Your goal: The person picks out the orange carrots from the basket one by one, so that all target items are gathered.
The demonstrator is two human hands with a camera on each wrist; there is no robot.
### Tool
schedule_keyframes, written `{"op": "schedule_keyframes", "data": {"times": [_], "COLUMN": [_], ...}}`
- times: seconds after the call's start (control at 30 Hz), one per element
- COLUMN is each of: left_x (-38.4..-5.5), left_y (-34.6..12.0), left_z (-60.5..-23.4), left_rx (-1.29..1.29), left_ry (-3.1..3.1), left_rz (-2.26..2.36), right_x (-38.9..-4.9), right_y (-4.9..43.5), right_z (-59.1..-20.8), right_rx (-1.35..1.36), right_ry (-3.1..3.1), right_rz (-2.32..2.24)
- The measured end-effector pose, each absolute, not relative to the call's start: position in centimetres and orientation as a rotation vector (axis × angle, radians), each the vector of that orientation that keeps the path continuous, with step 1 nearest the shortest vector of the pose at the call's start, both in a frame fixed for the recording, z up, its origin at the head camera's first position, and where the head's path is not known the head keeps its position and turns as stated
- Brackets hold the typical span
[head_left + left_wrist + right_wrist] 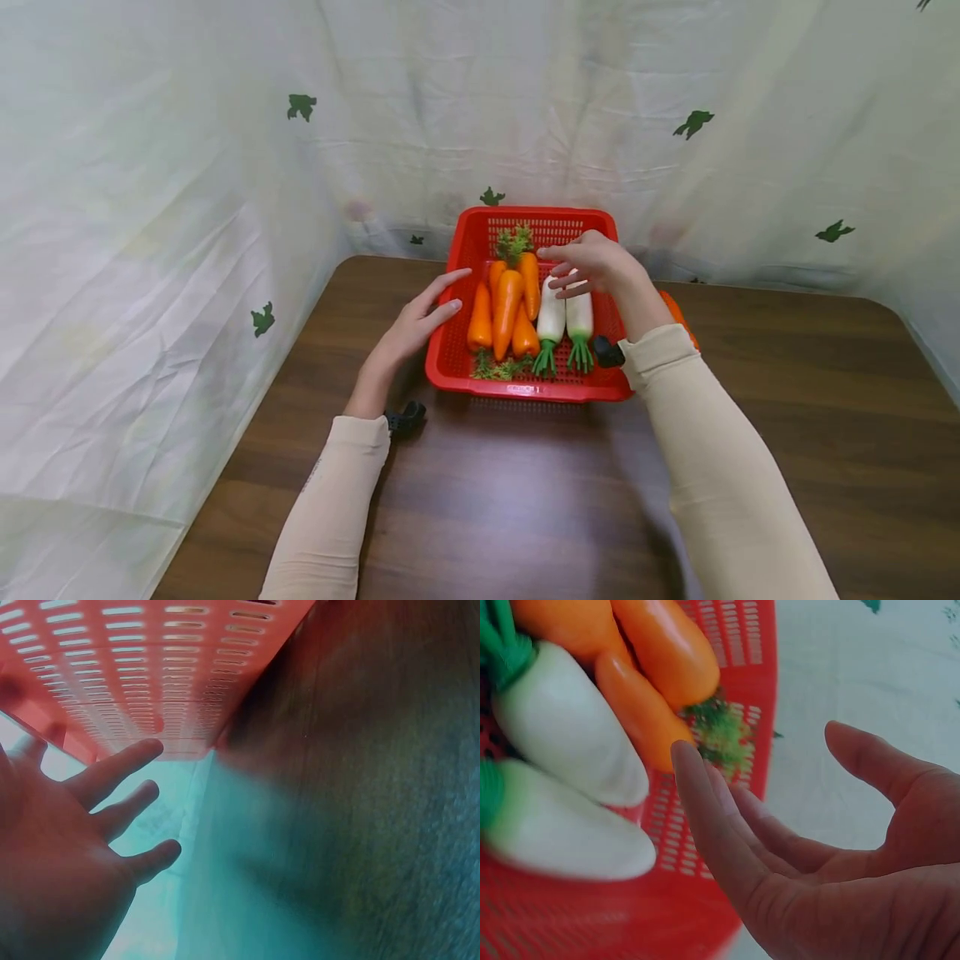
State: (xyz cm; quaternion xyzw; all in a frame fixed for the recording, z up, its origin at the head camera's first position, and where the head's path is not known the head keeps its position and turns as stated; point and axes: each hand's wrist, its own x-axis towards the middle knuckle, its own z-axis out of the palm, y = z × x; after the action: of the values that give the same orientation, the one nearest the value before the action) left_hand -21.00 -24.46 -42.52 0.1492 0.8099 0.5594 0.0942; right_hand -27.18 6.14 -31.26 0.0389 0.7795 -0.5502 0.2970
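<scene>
A red plastic basket (525,389) with slotted walls holds several orange carrots (508,308) and two white radishes (551,317) with green stems. My left hand (408,332) is at the basket's left side, fingers spread and holding nothing. In the left wrist view, its fingers reach along the outside of the slotted wall (150,671). Over the right part of the basket hovers my right hand (606,262), relaxed, with nothing in it. The right wrist view shows its fingertips above the radish tips and leafy green carrot tops (727,739).
The basket stands on a dark wooden table (480,500), close to its far edge. Behind and to the left hangs a pale curtain (480,100) with green leaf shapes. Right of the basket, an orange object (679,318) is partly hidden by my right sleeve.
</scene>
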Motion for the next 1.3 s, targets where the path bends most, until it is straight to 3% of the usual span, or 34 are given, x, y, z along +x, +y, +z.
{"op": "schedule_keyframes", "data": {"times": [1.3], "left_x": [-20.7], "left_y": [-24.2], "left_z": [-42.4], "left_rx": [0.447], "left_ry": [2.406], "left_rz": [1.654], "right_x": [-27.8], "right_y": [-1.4], "right_z": [-34.4], "right_rx": [0.079], "right_ry": [2.116], "right_rz": [-1.246]}}
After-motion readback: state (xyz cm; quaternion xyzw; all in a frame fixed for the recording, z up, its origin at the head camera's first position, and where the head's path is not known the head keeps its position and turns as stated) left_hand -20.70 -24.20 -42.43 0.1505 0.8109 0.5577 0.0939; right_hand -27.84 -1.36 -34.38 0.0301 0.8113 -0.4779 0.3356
